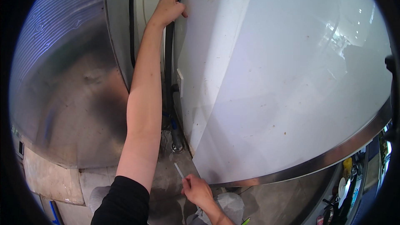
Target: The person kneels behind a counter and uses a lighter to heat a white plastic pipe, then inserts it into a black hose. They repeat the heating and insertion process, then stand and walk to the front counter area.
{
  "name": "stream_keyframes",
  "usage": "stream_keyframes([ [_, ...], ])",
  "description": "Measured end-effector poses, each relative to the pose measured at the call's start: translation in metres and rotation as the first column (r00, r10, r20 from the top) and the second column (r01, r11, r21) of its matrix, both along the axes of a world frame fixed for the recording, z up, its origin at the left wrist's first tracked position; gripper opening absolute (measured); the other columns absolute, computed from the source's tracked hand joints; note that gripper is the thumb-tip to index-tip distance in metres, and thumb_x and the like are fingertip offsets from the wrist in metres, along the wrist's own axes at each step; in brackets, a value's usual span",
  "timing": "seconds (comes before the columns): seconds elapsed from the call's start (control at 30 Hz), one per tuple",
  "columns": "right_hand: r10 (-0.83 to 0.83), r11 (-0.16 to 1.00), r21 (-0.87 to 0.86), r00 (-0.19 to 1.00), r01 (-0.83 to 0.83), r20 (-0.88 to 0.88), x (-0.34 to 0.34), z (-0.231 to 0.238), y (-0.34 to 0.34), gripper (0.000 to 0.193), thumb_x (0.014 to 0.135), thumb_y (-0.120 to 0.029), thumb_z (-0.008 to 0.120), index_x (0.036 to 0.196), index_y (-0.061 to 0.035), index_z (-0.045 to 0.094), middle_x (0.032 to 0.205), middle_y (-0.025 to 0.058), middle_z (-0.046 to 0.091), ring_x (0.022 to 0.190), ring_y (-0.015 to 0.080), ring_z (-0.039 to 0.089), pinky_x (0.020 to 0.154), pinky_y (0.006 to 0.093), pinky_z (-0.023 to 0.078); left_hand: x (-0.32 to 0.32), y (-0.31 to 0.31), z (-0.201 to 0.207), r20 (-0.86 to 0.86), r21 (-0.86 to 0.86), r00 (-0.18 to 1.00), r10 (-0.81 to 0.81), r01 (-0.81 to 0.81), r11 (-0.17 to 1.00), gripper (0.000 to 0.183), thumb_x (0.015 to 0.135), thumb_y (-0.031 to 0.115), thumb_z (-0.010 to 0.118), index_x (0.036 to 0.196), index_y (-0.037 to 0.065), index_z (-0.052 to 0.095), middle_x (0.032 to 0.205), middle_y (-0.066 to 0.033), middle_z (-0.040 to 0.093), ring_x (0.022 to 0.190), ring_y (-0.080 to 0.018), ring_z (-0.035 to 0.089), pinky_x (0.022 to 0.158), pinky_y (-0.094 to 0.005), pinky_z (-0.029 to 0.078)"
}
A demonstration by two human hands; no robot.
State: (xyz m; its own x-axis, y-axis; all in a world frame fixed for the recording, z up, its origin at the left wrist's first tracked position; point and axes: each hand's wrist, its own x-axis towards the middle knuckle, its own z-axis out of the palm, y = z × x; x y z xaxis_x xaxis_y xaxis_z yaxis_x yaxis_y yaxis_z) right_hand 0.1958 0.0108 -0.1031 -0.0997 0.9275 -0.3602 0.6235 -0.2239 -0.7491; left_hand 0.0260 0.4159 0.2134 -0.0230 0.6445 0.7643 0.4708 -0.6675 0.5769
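Note:
My left arm, in a black sleeve, reaches far up into a narrow gap between a metal-sided appliance and a white panel. At its end my left hand [168, 9] is closed against a dark upright pipe [168, 50] with a blue upper part, one finger pointing up along it. Some of its fingers are hidden. Low down near the floor, my right hand [197, 190] pinches a thin, pale, straight stick [178, 170], which points up and away toward the pipe's foot. The pipe ends at a round metal floor drain [177, 147].
The shiny metal side [71, 91] stands at the left, and the large white panel [271, 79] fills the right above a metal edge [308, 164]. A socket plate [180, 82] sits beside the pipe. At lower right is a shelf of mixed items [342, 186]; a blue-handled object [54, 212] lies lower left.

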Motion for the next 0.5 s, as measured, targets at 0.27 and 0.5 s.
stream_keyframes([
  [0.27, 0.009, 1.0, 0.014, 0.999, -0.01, 0.035, 0.001, 0.002, -0.002, 0.028, 0.105, -0.029, 0.058, 0.106, -0.003, 0.067, 0.076, 0.0081, 0.077, 0.075, 0.0299, 0.075, 0.074, 0.0431, 0.057, -0.015, 0.022, -0.003, 0.076, -0.093, 0.994, -0.083, 0.09, 0.992, 0.084, 0.075, 0.005, 0.06, 0.155, -0.011, 0.04, 0.134, -0.0306, 0.067, 0.139, -0.0317, 0.058, 0.119, -0.036, 0.037],
  [0.5, 0.007, 1.0, -0.014, 1.0, -0.007, -0.002, 0.002, 0.005, -0.003, 0.029, 0.106, -0.032, 0.056, 0.105, -0.0049, 0.066, 0.077, 0.0092, 0.076, 0.081, 0.034, 0.075, 0.079, 0.0472, 0.056, -0.013, 0.008, -0.003, 0.078, -0.091, 0.99, -0.114, 0.121, 0.989, 0.075, 0.083, 0.007, 0.052, 0.156, -0.008, 0.039, 0.098, -0.0208, 0.079, 0.135, -0.0273, 0.059, 0.12, -0.0346, 0.034],
])
